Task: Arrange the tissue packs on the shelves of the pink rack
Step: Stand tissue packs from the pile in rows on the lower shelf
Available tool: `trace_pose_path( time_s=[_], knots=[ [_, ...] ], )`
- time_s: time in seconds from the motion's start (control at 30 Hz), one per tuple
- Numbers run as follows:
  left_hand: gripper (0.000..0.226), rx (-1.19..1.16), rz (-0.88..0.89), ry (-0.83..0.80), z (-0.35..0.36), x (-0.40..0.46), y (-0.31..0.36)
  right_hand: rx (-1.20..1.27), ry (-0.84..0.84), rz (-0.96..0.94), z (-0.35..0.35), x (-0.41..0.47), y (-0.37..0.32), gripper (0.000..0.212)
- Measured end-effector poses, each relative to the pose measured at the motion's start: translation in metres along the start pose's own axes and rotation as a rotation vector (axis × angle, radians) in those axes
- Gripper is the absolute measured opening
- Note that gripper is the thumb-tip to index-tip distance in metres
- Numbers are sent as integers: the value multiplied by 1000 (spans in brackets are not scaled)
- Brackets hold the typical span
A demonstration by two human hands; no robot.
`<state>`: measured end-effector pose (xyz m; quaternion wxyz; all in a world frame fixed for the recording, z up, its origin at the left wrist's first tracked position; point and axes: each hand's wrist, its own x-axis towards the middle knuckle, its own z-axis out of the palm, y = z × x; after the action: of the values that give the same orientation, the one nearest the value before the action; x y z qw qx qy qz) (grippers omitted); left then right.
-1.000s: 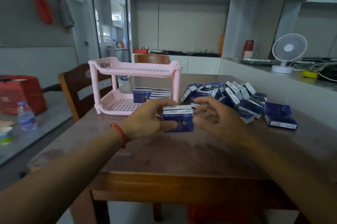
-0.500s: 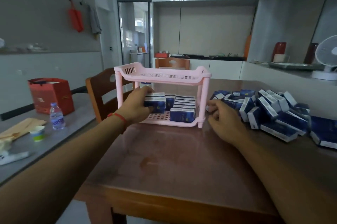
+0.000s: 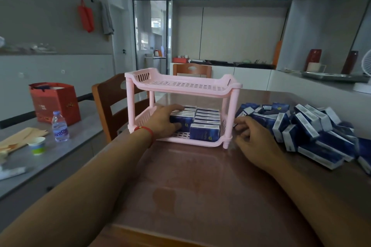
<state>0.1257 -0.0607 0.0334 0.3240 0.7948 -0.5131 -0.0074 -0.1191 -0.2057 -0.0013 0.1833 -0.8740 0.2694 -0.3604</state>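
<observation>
Tissue pack (image 3: 181, 121): blue, on lower shelf of pink rack (image 3: 181, 88), front-left, beside a row of packs (image 3: 206, 119) already stacked there. Left hand (image 3: 164, 119) reaches into the shelf, fingers (image 3: 177, 108) grasping this pack, top and front. Upper shelf bare. Right hand (image 3: 250, 136) on table (image 3: 200, 186) just right of rack; fingers curled loosely, holding nothing. Loose pile of packs (image 3: 305, 126) further right.

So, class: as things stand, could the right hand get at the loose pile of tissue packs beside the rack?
Probably yes. The right hand rests on the table just beside the loose pile of tissue packs, and nothing lies between them; the pink rack stands on its other side.
</observation>
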Motion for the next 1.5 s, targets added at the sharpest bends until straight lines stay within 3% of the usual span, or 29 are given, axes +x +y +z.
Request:
trace_pose_path(
  time_s=[0.17, 0.7, 0.87, 1.03, 1.2, 1.37, 1.5],
  knots=[
    [74, 37, -20, 24, 3, -1, 6, -11, -24, -24, 0, -1, -3, 46],
    [74, -51, -85, -14, 4, 2, 7, 0, -46, -12, 0, -3, -6, 43],
    [84, 32, -66, 38, 3, -8, 8, -5, 0, 4, -2, -3, -5, 38],
    [67, 261, -27, 181, 4, -37, 19, -63, 93, -16, -6, -9, -8, 26],
    [39, 399, 89, 322, 7, -77, 54, -202, 179, 58, -17, -24, -15, 18],
    [26, 332, 324, 158, 33, -107, 105, -389, 95, 75, -40, -37, -22, 21],
    [25, 192, 495, 56, 67, -101, 156, -446, 158, 110, -86, -57, -9, 18]
  ],
)
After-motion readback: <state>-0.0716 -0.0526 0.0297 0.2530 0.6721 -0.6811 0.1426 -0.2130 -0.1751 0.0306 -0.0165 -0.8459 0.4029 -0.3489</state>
